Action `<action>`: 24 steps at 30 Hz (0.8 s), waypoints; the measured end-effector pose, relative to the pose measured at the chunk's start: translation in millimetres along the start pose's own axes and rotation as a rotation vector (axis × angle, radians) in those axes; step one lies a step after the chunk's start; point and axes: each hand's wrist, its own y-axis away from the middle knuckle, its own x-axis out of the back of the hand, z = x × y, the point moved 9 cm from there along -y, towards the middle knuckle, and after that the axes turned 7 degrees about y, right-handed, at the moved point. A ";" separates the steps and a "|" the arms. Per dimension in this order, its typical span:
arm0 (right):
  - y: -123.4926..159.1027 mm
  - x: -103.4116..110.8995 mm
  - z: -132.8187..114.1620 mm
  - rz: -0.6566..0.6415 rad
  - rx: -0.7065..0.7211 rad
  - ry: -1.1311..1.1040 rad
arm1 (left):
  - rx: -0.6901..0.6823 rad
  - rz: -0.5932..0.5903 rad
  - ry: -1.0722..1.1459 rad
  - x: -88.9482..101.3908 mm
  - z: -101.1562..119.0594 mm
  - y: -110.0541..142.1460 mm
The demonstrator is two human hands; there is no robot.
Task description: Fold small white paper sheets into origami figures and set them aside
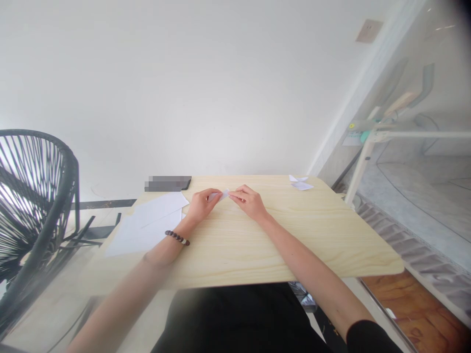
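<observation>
A small folded piece of white paper (pixel 225 193) is held between my two hands, just above the middle of the table. My left hand (pixel 203 203), with a dark bead bracelet on its wrist, pinches the paper's left part between thumb and fingers. On the other side, my right hand (pixel 249 200) pinches its right end with the fingertips. Fingers cover parts of the paper, so its full shape cannot be made out. Sheets of white paper (pixel 147 223) lie flat to the left of my left hand, overlapping one another.
The light wooden table (pixel 235 255) stands against a white wall. At its back left lies a dark flat object (pixel 167 184), partly blurred out. Folded white paper pieces (pixel 301 186) rest at the back right. A black woven chair (pixel 37 196) is at the left.
</observation>
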 end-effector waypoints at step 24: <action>2.7 -10.7 -2.7 -0.097 -0.008 0.060 | -0.277 -0.126 -0.214 -17.1 20.5 4.3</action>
